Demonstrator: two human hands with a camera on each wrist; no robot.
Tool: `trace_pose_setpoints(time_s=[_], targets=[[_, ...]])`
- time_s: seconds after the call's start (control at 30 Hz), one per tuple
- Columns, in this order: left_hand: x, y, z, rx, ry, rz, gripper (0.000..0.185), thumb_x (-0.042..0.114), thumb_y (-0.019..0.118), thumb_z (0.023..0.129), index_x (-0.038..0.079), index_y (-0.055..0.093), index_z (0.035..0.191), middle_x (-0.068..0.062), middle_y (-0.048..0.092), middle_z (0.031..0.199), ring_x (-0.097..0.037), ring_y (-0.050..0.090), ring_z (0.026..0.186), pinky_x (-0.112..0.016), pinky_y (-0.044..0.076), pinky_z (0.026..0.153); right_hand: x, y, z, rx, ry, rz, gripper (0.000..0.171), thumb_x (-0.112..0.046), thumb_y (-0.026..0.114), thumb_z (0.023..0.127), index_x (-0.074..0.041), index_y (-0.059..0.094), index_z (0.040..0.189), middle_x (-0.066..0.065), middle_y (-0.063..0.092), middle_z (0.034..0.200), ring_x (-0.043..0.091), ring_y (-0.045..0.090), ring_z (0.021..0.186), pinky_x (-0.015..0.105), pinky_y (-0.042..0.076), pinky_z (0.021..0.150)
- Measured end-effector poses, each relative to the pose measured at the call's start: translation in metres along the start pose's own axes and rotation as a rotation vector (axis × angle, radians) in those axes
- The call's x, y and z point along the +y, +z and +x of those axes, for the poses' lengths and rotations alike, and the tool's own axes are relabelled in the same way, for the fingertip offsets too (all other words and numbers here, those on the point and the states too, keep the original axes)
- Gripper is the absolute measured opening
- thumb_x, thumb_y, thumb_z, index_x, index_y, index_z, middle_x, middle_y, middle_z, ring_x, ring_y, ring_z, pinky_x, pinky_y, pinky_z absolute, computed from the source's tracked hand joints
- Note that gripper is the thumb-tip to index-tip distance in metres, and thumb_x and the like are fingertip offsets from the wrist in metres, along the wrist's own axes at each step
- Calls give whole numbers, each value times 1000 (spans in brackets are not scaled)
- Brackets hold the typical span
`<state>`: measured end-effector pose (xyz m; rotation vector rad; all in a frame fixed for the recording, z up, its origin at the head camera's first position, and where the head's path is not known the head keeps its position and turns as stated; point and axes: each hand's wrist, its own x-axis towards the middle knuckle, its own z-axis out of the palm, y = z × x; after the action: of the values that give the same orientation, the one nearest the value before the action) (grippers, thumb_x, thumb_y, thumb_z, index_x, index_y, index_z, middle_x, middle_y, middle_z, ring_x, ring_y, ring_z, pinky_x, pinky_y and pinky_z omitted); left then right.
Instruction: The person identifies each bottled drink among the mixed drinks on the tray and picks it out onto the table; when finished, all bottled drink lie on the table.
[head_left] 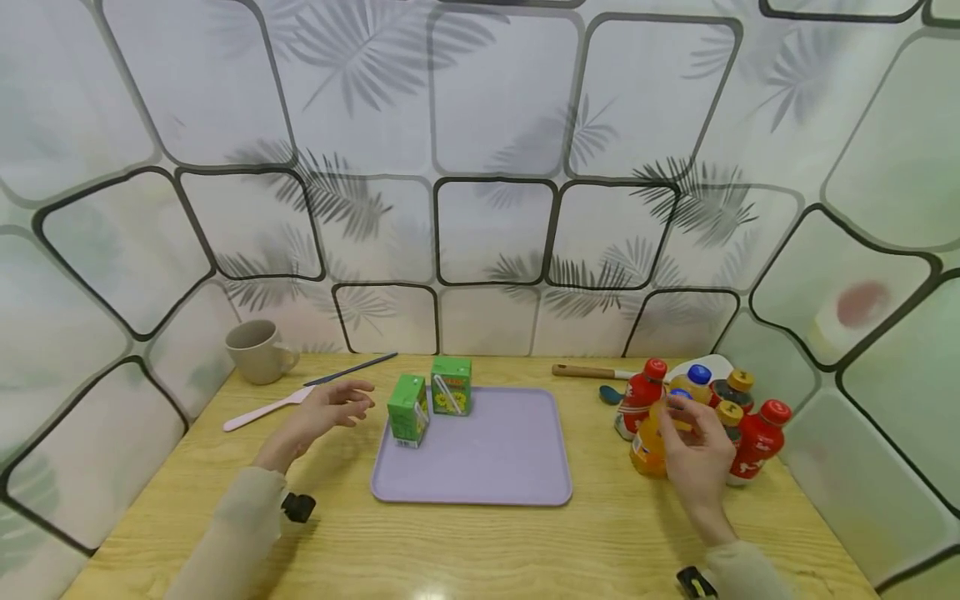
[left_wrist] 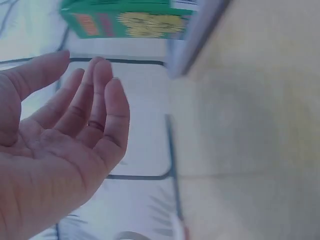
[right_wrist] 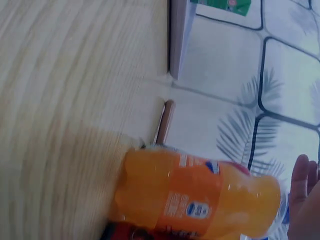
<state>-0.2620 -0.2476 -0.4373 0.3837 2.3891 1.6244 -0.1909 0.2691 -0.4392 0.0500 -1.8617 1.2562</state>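
Note:
My left hand [head_left: 330, 408] hovers open above the table, just left of a green juice carton [head_left: 408, 408] that stands on the left edge of a lavender tray [head_left: 495, 450]. A second green carton [head_left: 452, 385] stands behind it. In the left wrist view the palm [left_wrist: 75, 130] faces up with straight fingers, and a carton [left_wrist: 130, 20] lies beyond it. My right hand [head_left: 693, 446] reaches to the top of an orange drink bottle [head_left: 648, 446] standing at the right. Its fingers [right_wrist: 302, 200] lie beside the cap of the orange bottle [right_wrist: 200, 200]; whether they grip it is unclear.
Several red and dark capped bottles [head_left: 761, 437] crowd behind the orange one, by a white plate [head_left: 712, 364]. A wooden-handled tool [head_left: 588, 372] and a blue spoon [head_left: 609, 393] lie at the back. A beige mug [head_left: 255, 350], a pink knife [head_left: 262, 410] and a dark stick [head_left: 352, 368] sit at the left.

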Motion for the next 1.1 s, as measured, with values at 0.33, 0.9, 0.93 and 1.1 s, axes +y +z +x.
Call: trace_pose_setpoints(time_s=[0.33, 0.9, 0.93, 1.1], targets=[[41, 13, -2, 89, 80, 84, 46, 26, 57, 99, 4, 49, 139, -21, 60, 126, -30, 60, 109, -42, 51, 91, -7, 39, -6, -475, 26, 30, 31, -6, 67, 91, -3, 67, 122, 15, 69, 118, 15, 66, 105, 22, 53, 87], [86, 84, 13, 196, 222, 578, 61, 35, 57, 98, 4, 41, 148, -20, 46, 147, -40, 41, 137, -57, 34, 109, -28, 88, 3, -842, 90, -227, 56, -40, 57, 97, -14, 48, 145, 17, 43, 151, 40, 39, 138, 59, 35, 109], [88, 89, 14, 204, 233, 601, 63, 36, 57, 98, 2, 40, 147, -21, 45, 147, -40, 41, 137, -57, 34, 110, -30, 90, 2, -867, 67, -255, 58, -41, 56, 97, -12, 45, 147, 18, 39, 153, 40, 35, 141, 60, 32, 110], [91, 115, 22, 268, 270, 758, 65, 38, 57, 97, -4, 41, 145, -24, 46, 144, -42, 40, 136, -55, 34, 110, -37, 98, 0, -915, -32, -400, 67, -45, 52, 98, -7, 37, 151, 20, 27, 158, 40, 22, 147, 61, 22, 115]])
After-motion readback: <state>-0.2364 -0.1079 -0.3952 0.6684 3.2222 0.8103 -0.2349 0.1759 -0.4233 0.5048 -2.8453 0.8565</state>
